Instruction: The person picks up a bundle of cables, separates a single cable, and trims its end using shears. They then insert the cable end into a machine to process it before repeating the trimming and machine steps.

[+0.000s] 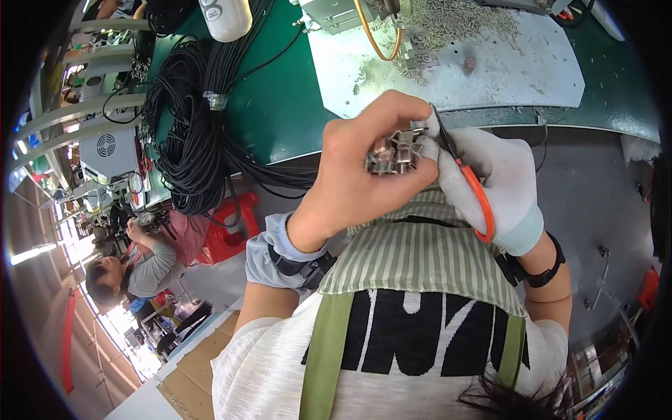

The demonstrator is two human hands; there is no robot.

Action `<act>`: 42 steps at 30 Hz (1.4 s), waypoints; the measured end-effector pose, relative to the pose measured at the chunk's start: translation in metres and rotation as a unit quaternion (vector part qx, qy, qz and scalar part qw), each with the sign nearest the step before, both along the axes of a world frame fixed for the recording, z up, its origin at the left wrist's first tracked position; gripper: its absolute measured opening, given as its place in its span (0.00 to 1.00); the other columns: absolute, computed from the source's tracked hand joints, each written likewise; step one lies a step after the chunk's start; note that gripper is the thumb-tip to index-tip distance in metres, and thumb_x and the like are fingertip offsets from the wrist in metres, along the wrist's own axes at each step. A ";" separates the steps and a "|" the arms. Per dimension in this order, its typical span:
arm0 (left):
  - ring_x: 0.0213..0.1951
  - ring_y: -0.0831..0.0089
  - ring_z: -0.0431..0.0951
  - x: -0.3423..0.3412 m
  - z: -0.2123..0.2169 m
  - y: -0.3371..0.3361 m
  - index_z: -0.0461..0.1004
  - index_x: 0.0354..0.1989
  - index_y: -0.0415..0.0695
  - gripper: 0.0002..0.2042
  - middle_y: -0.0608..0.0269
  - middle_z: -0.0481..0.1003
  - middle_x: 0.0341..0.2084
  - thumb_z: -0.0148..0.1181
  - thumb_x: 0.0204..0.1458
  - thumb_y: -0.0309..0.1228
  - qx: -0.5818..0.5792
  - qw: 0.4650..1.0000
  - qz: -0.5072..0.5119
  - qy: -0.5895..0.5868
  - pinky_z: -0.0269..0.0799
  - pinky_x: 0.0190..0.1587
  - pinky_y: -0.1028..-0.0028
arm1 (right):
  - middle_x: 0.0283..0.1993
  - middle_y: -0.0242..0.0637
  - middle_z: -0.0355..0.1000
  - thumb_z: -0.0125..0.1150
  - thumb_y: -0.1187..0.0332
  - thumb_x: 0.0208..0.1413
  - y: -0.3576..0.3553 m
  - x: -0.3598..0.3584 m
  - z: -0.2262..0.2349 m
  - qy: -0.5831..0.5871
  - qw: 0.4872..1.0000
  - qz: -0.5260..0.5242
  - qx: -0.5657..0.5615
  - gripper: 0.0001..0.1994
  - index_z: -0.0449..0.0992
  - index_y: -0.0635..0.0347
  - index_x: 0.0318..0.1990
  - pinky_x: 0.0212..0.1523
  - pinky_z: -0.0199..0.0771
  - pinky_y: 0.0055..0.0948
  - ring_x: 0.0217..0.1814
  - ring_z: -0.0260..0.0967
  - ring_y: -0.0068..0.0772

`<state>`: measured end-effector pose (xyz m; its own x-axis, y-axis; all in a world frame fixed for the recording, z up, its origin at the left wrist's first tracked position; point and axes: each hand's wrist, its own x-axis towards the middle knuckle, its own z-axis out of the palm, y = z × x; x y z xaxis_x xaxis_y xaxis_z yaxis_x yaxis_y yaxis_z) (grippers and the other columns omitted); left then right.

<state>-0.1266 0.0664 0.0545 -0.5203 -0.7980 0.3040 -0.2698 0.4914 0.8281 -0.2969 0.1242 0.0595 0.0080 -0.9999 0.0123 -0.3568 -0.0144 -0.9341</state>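
Metal clips [393, 152] sit clamped in my left hand [364, 178], long axis pointing right; my gloved right hand [500, 185], fingers closed on orange-handled cutters [467, 183], touches their right end.

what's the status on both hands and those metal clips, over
Left hand bare, fingers shut on cluster of small metal clips. Right hand gloved, shut on orange-handled cutters, tips at the clips. Nothing between hands and work.

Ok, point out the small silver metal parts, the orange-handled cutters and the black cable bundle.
Small silver metal parts [393, 152], head view, on the cluster's middle.
Orange-handled cutters [478, 198], head view, on the orange handle.
Black cable bundle [192, 150], head view, on the coil's middle.
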 end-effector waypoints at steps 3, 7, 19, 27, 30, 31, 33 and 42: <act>0.30 0.87 0.71 0.002 -0.004 0.001 0.72 0.36 0.37 0.10 0.69 0.74 0.30 0.61 0.44 0.16 0.145 0.984 0.040 0.093 0.67 0.33 0.85 | 0.19 0.41 0.66 0.61 0.67 0.51 0.000 -0.002 0.003 -0.007 0.999 0.024 0.033 0.07 0.74 0.62 0.30 0.21 0.64 0.25 0.16 0.62 0.32; 0.29 0.87 0.70 -0.002 0.006 0.000 0.72 0.35 0.36 0.09 0.70 0.74 0.27 0.61 0.46 0.16 0.232 0.966 0.058 0.099 0.67 0.33 0.86 | 0.18 0.41 0.65 0.62 0.67 0.50 -0.002 -0.001 -0.001 -0.002 1.000 0.008 0.011 0.07 0.75 0.62 0.31 0.21 0.65 0.26 0.16 0.62 0.32; 0.21 0.90 0.62 0.000 -0.011 -0.018 0.73 0.35 0.38 0.06 0.74 0.67 0.20 0.61 0.50 0.22 0.405 0.909 0.042 0.087 0.55 0.22 0.85 | 0.18 0.43 0.64 0.59 0.67 0.52 -0.015 -0.012 -0.014 0.045 0.996 0.074 0.017 0.08 0.73 0.63 0.32 0.22 0.65 0.29 0.19 0.68 0.34; 0.22 0.87 0.61 0.013 -0.024 -0.060 0.71 0.39 0.40 0.08 0.72 0.68 0.22 0.59 0.52 0.25 0.496 0.839 0.031 0.223 0.52 0.20 0.83 | 0.14 0.30 0.64 0.53 0.65 0.57 -0.036 -0.043 -0.006 -0.087 0.985 -0.019 0.146 0.12 0.71 0.66 0.27 0.15 0.57 0.20 0.12 0.58 0.19; 0.20 0.87 0.60 -0.006 -0.020 -0.072 0.70 0.36 0.41 0.06 0.73 0.66 0.20 0.59 0.51 0.24 0.496 0.847 0.027 0.191 0.51 0.19 0.83 | 0.14 0.30 0.63 0.54 0.64 0.57 -0.059 -0.051 -0.015 -0.100 0.989 0.012 0.104 0.13 0.70 0.65 0.25 0.14 0.58 0.21 0.11 0.60 0.20; 0.19 0.87 0.60 -0.012 -0.019 -0.075 0.70 0.35 0.41 0.05 0.74 0.65 0.19 0.59 0.51 0.24 0.498 0.848 0.027 0.179 0.50 0.18 0.83 | 0.13 0.30 0.63 0.54 0.63 0.57 -0.065 -0.054 -0.018 -0.103 0.990 0.028 0.087 0.14 0.69 0.64 0.24 0.13 0.59 0.21 0.10 0.61 0.20; 0.18 0.87 0.59 -0.020 -0.014 -0.079 0.69 0.33 0.41 0.05 0.74 0.65 0.19 0.59 0.50 0.24 0.487 0.859 0.023 0.153 0.50 0.18 0.83 | 0.13 0.30 0.63 0.54 0.63 0.57 -0.077 -0.056 -0.017 -0.110 0.989 0.027 0.099 0.14 0.68 0.64 0.24 0.13 0.59 0.21 0.11 0.61 0.20; 0.17 0.87 0.61 -0.018 -0.007 -0.103 0.69 0.28 0.42 0.06 0.73 0.66 0.18 0.61 0.46 0.21 0.457 0.888 -0.046 0.028 0.52 0.18 0.83 | 0.14 0.32 0.64 0.56 0.62 0.55 -0.088 -0.051 -0.005 -0.149 0.977 0.031 0.150 0.14 0.68 0.63 0.24 0.13 0.60 0.21 0.12 0.61 0.20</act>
